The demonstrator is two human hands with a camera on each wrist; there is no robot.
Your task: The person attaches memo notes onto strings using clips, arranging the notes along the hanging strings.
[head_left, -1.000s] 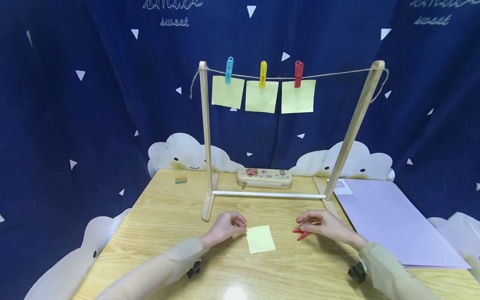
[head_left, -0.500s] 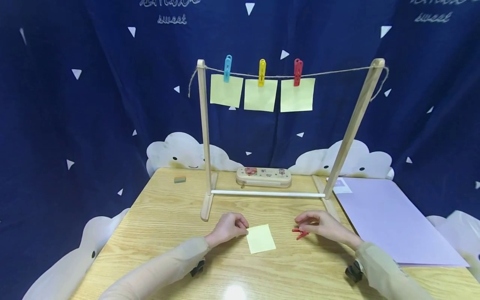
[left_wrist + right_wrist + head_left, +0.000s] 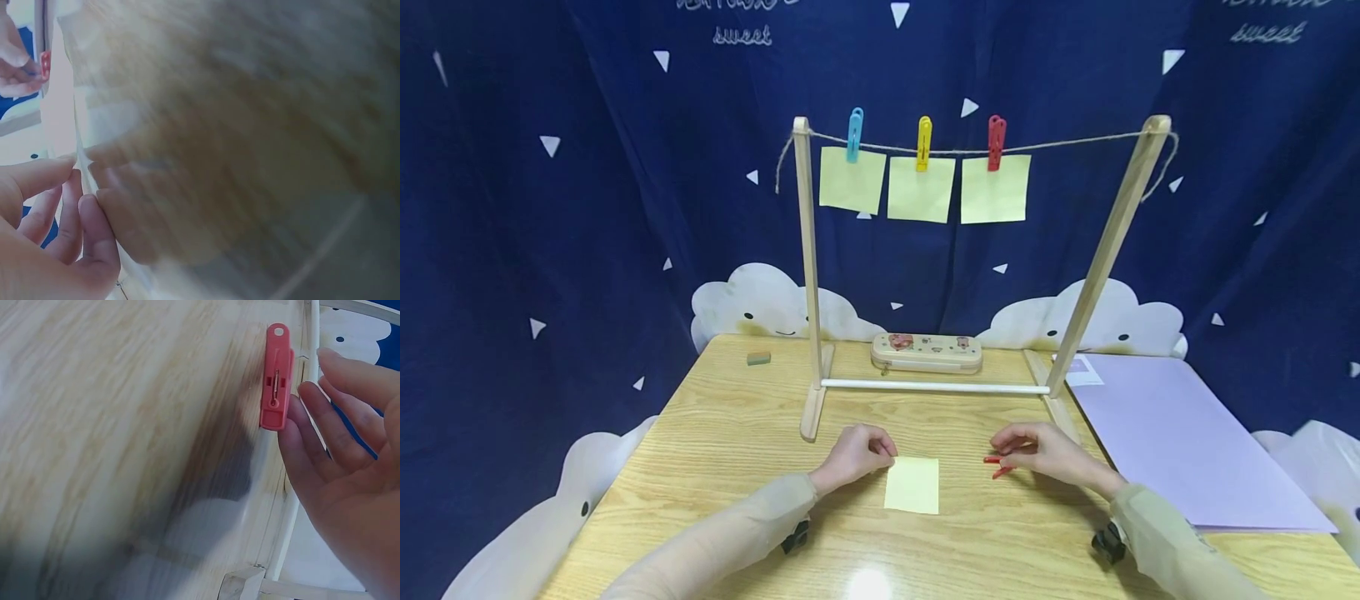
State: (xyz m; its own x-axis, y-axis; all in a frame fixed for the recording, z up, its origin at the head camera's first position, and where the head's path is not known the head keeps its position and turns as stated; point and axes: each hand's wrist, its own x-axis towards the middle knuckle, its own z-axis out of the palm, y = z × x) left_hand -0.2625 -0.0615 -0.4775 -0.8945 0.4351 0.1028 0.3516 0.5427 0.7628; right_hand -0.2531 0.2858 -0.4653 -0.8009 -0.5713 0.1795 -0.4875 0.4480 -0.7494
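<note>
My left hand (image 3: 859, 450) pinches the upper left corner of a pale yellow sticky note (image 3: 912, 486) on the wooden table. From the left wrist, thumb and fingertips meet at the note's thin edge (image 3: 81, 156). To the right, a red clothespin (image 3: 997, 467) lies on the table, partly hidden by my right hand (image 3: 1037, 450). In the right wrist view the fingertips are right at the clothespin (image 3: 275, 378), with the thumb apart from it and the fingers loosely curved.
A wooden frame (image 3: 815, 267) holds a string with three yellow notes (image 3: 921, 192) under blue, yellow and red clothespins. Behind its white crossbar (image 3: 925, 386) lies a pencil case (image 3: 927, 358). A purple board (image 3: 1187, 442) lies at right, a small eraser-like block (image 3: 758, 357) at far left.
The sticky note has turned and shifted slightly left, from tilted to nearly square to me, at my left fingertips. My right hand stays by the red clothespin.
</note>
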